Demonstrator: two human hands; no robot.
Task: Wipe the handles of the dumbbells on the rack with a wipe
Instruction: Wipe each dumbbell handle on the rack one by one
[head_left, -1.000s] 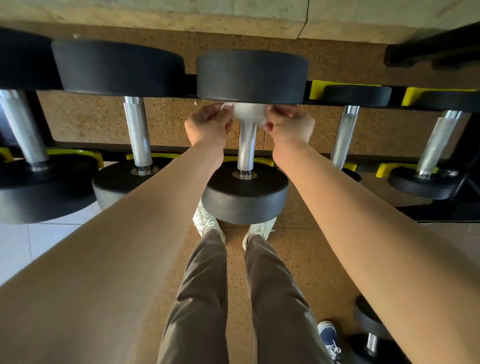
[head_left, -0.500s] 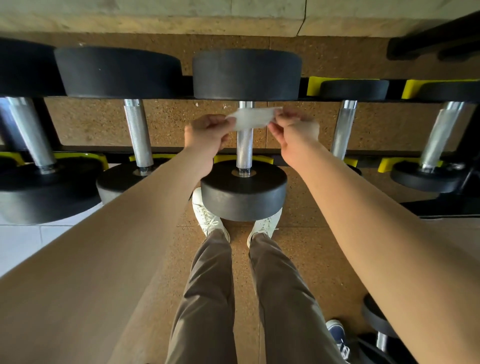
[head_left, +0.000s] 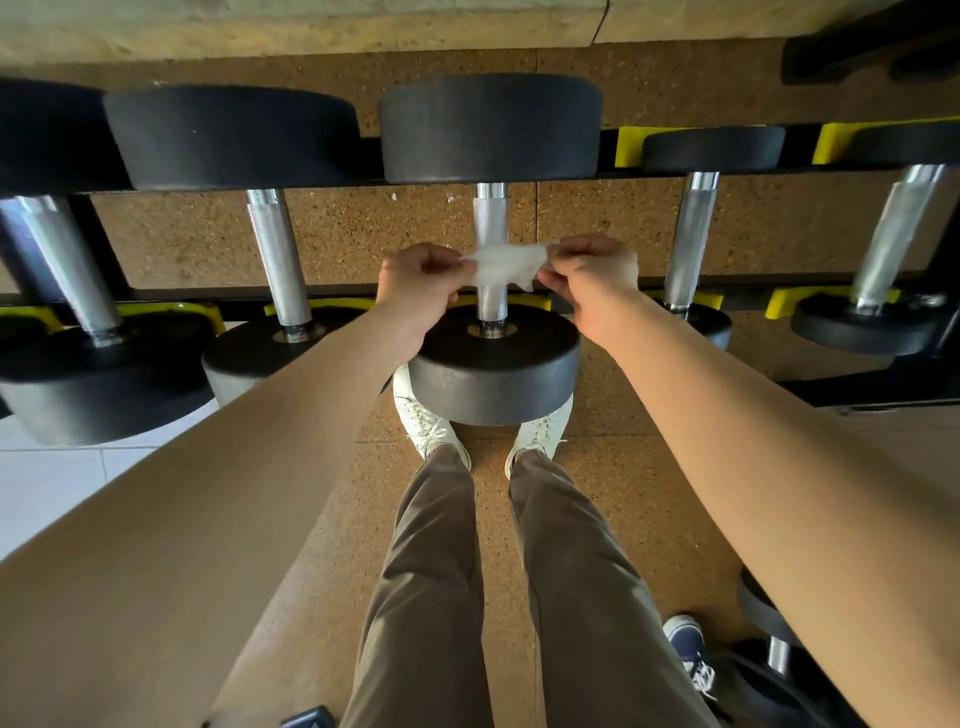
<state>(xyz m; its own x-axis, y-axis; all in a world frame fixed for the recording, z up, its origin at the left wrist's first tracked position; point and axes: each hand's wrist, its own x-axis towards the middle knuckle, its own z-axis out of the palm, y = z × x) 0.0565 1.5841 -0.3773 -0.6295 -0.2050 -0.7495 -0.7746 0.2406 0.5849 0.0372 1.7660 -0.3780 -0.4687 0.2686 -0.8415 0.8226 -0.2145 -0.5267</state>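
Fingers (head_left: 451, 271) of left hand (head_left: 418, 283) and right hand (head_left: 595, 275) pinch the wipe (head_left: 506, 266) stretched across the middle handle (head_left: 489, 221). It sits lower than before, so this handle seems nearly wiped.

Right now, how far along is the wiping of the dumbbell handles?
Nothing shows as finished; no handle looks different. In hand: the left hand and right hand pinch the wipe across the middle handle, close to its near end. Whether the neighbouring handles still need wiping, I cannot tell.
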